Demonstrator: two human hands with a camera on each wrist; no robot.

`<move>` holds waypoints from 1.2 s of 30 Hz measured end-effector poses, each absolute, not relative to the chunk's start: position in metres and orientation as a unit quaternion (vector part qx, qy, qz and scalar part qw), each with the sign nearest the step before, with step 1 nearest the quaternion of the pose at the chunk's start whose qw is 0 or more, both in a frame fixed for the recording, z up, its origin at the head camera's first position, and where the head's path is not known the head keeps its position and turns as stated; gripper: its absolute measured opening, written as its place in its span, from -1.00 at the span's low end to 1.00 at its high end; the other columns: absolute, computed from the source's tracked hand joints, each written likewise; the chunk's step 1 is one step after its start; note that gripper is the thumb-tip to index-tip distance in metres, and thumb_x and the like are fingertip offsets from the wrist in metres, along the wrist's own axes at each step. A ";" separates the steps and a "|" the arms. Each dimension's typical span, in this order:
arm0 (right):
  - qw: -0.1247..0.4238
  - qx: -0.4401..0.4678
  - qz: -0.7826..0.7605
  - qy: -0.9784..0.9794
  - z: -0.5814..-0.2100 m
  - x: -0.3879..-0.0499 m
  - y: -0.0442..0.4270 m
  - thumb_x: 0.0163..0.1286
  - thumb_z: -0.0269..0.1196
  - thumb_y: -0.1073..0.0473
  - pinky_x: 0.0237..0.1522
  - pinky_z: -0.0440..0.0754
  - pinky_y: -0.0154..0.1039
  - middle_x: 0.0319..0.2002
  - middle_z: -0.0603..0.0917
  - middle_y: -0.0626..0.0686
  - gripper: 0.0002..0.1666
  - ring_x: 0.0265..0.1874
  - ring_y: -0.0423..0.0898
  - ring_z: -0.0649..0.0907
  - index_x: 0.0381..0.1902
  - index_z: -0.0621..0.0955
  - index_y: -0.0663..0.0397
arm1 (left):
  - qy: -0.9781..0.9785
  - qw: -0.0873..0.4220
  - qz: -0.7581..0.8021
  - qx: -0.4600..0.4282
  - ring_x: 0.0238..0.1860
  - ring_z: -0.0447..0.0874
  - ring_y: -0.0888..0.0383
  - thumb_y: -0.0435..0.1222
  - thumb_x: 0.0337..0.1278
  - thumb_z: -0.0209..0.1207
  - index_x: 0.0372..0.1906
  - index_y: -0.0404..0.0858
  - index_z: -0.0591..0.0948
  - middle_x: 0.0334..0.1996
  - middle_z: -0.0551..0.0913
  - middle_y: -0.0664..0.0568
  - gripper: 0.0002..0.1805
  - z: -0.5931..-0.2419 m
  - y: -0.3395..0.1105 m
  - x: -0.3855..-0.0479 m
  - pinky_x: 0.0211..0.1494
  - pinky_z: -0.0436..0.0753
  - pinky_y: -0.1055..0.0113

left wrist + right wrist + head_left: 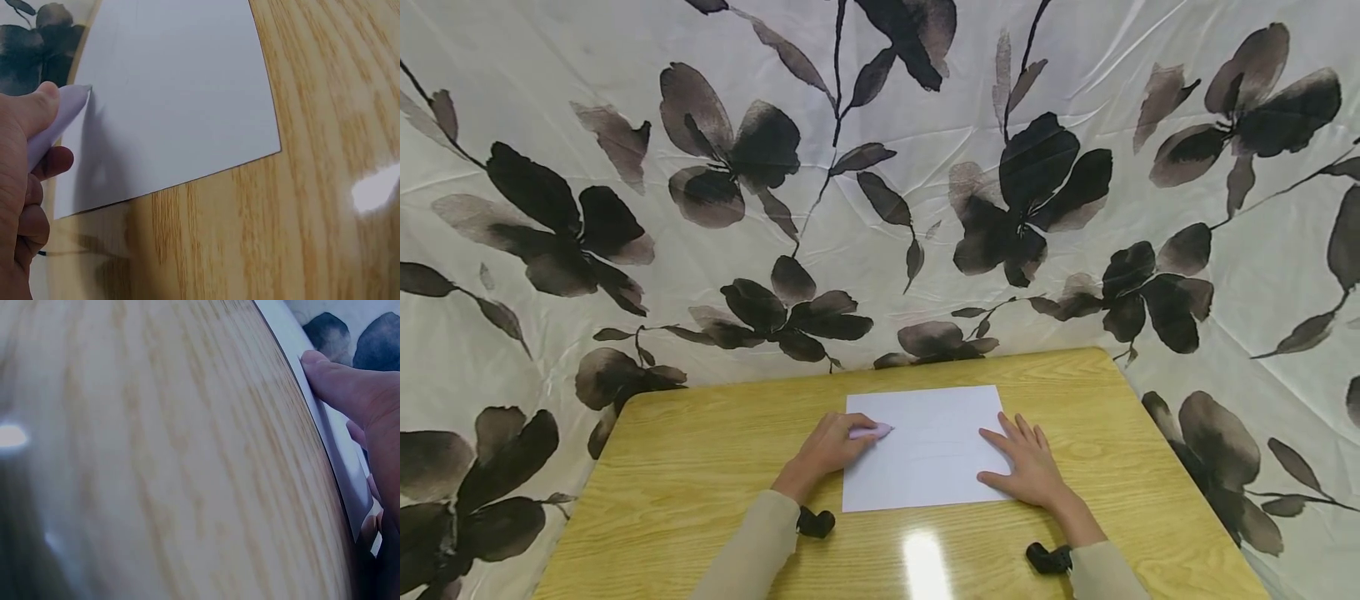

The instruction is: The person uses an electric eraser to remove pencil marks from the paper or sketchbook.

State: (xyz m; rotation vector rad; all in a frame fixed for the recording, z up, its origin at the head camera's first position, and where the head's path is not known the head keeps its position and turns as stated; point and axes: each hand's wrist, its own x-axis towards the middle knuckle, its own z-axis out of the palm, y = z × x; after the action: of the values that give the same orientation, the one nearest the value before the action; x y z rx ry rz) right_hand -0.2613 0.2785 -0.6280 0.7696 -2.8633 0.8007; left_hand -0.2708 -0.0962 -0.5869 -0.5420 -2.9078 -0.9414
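Observation:
A white sheet of paper (925,450) lies on the wooden table, with faint lines across its middle. My left hand (829,447) grips a light purple pen (867,432) over the sheet's left part, its tip pointing right. In the left wrist view the thumb and fingers of the left hand (25,156) curl round the pen (74,103), whose tip is at the paper (181,94). My right hand (1028,462) rests with spread fingers on the sheet's right edge. The right wrist view shows the right hand's (369,406) thumb on the paper's (340,456) edge.
The yellow wood-grain table (700,483) extends round the sheet, with a bright reflection near its front. Behind and beside it hangs a white cloth (865,242) printed with dark flowers. Black devices (816,523) are on both wrists, by the sleeves (752,542).

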 end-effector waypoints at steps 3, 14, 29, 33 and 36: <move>0.041 0.251 0.258 -0.932 -0.628 -0.262 0.278 0.12 0.30 -0.40 0.26 -0.18 0.37 0.44 0.18 0.26 -0.11 0.41 0.35 0.06 0.34 0.48 -0.12 | -0.933 0.021 -0.306 -0.190 -0.10 0.63 0.22 -0.11 0.16 0.31 -0.13 0.00 0.75 -0.13 0.72 0.15 -0.81 -0.587 -0.095 -0.273 -0.01 0.55 0.21; 0.041 0.250 0.262 -0.931 -0.627 -0.262 0.278 0.11 0.32 -0.39 0.26 -0.17 0.38 0.44 0.19 0.26 -0.11 0.40 0.36 0.06 0.33 0.48 -0.11 | -0.935 0.020 -0.303 -0.184 -0.19 0.63 0.22 -0.12 0.15 0.31 -0.14 -0.01 0.75 -0.16 0.73 0.15 -0.82 -0.586 -0.096 -0.272 -0.06 0.55 0.22; 0.048 0.247 0.262 -0.931 -0.627 -0.261 0.277 0.10 0.32 -0.38 0.26 -0.16 0.38 0.43 0.21 0.27 -0.12 0.39 0.37 0.08 0.32 0.50 -0.12 | -0.935 0.016 -0.294 -0.198 -0.24 0.60 0.25 -0.12 0.18 0.28 -0.12 -0.04 0.74 -0.15 0.73 0.10 -0.79 -0.585 -0.097 -0.273 -0.11 0.56 0.24; 0.053 0.250 0.263 -0.930 -0.627 -0.261 0.276 0.11 0.33 -0.37 0.25 -0.15 0.39 0.42 0.22 0.28 -0.13 0.39 0.38 0.09 0.31 0.50 -0.11 | -0.935 0.018 -0.292 -0.202 -0.28 0.57 0.27 -0.12 0.18 0.28 -0.12 -0.02 0.75 -0.17 0.73 0.13 -0.80 -0.585 -0.097 -0.272 -0.14 0.54 0.27; 0.048 0.248 0.260 -0.932 -0.628 -0.262 0.277 0.11 0.32 -0.38 0.25 -0.16 0.38 0.43 0.21 0.27 -0.12 0.39 0.37 0.08 0.32 0.49 -0.12 | -0.935 0.019 -0.289 -0.207 -0.32 0.54 0.26 -0.11 0.17 0.29 -0.13 -0.02 0.75 -0.19 0.73 0.15 -0.80 -0.586 -0.097 -0.271 -0.18 0.51 0.29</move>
State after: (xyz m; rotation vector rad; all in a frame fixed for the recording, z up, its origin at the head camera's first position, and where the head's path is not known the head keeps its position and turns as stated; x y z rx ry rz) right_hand -0.2616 0.2766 -0.6283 0.7569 -2.8428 0.7918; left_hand -0.2709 -0.0966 -0.5863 -0.6424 -2.9012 -0.8972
